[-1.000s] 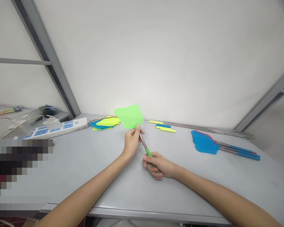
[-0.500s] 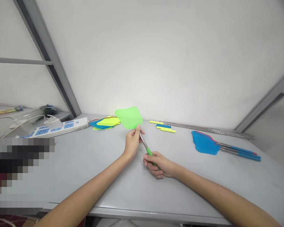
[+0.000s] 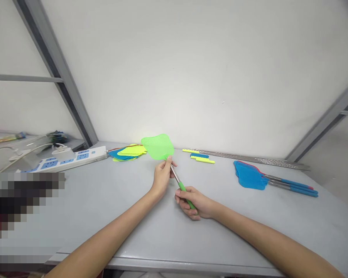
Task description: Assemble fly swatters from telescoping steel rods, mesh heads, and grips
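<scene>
Between my hands is a fly swatter (image 3: 158, 146) with a bright green mesh head, a metal rod and a green grip. My left hand (image 3: 163, 175) pinches it where the head meets the rod; the fingers cover that joint. Lower down, my right hand (image 3: 193, 202) is wrapped round the green grip. The swatter slants from upper left to lower right, above the grey table (image 3: 145, 231). Loose yellow and blue swatter heads (image 3: 127, 152) lie in a pile behind and left of my left hand.
Blue swatters with metal rods (image 3: 250, 175) lie stacked at the right. Yellow and blue grips (image 3: 203, 159) and several bare metal rods (image 3: 255, 159) rest along the wall. A white power strip (image 3: 87, 156) with a plug and cables stands at the left, near a pixelated area.
The view has shifted slightly. Both hands keep their hold on the green swatter, and its position is almost the same.
</scene>
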`<act>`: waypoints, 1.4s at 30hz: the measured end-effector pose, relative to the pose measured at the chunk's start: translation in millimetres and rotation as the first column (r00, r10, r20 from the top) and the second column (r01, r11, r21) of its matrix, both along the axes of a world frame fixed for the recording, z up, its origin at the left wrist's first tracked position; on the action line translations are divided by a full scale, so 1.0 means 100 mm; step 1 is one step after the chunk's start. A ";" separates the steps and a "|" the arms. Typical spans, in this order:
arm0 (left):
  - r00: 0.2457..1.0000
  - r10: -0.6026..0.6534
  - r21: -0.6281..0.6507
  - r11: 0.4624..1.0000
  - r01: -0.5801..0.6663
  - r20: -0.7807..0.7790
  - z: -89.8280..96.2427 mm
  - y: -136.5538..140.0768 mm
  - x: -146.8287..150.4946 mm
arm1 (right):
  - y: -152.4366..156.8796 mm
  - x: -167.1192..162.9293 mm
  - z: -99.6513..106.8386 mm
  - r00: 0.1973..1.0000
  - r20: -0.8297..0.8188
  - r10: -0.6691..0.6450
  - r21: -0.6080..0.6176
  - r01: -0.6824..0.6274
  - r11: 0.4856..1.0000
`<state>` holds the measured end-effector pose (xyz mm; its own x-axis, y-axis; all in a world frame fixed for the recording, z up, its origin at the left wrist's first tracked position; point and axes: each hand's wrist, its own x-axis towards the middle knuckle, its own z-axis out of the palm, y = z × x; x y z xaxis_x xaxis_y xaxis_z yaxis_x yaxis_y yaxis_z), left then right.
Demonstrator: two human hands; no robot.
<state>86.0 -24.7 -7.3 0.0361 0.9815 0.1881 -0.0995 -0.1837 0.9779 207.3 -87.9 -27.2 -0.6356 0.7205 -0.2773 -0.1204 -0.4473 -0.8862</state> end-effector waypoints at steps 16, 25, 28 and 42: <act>0.991 -0.112 -0.041 0.993 0.115 0.069 -0.06 -0.04 0.08 | 0.04 0.05 0.00 0.997 -0.075 -0.015 -0.061 0.011 0.998; 0.989 -0.146 -0.080 0.986 0.147 0.014 -0.08 -0.05 0.09 | 0.02 0.00 -0.01 0.999 -0.025 -0.040 0.010 0.040 0.999; 0.987 -0.162 -0.094 0.982 0.163 0.016 -0.08 -0.05 0.08 | 0.02 -0.01 -0.02 0.999 -0.031 -0.036 0.025 0.037 0.999; 0.981 -0.181 -0.151 0.970 0.189 0.064 -0.08 -0.08 0.09 | 0.00 -0.02 -0.04 0.997 -0.067 -0.036 0.042 0.038 0.998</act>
